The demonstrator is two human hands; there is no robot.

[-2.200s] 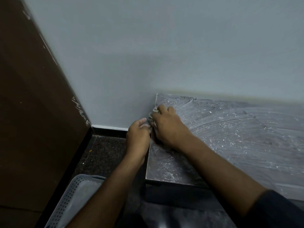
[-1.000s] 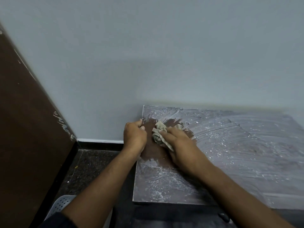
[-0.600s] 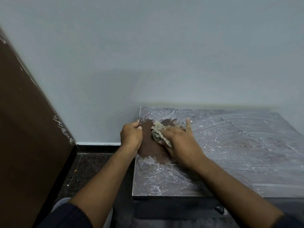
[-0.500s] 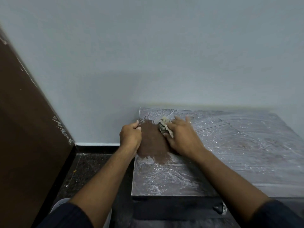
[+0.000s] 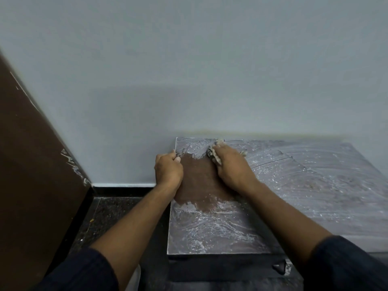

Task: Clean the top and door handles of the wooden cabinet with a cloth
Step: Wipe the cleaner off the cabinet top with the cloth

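Observation:
The wooden cabinet top (image 5: 304, 185) stands against the wall, coated in whitish dust with swirl marks. A brown patch (image 5: 199, 179) near its left edge is wiped bare. My right hand (image 5: 231, 166) presses a crumpled pale cloth (image 5: 213, 153) onto the top near the far left corner, fingers curled over it. My left hand (image 5: 168, 170) grips the cabinet's left edge, thumb on top. A dark door handle (image 5: 279, 266) peeks out below the front edge.
A grey wall (image 5: 189, 70) rises right behind the cabinet. A brown door (image 5: 31, 175) stands at the left. Dark speckled floor (image 5: 109, 215) lies between door and cabinet. A white basket's rim (image 5: 135, 278) shows at the bottom.
My right hand has pushed the cloth away from me toward the far left corner, and the bare brown patch has grown. My left hand keeps its hold on the left edge.

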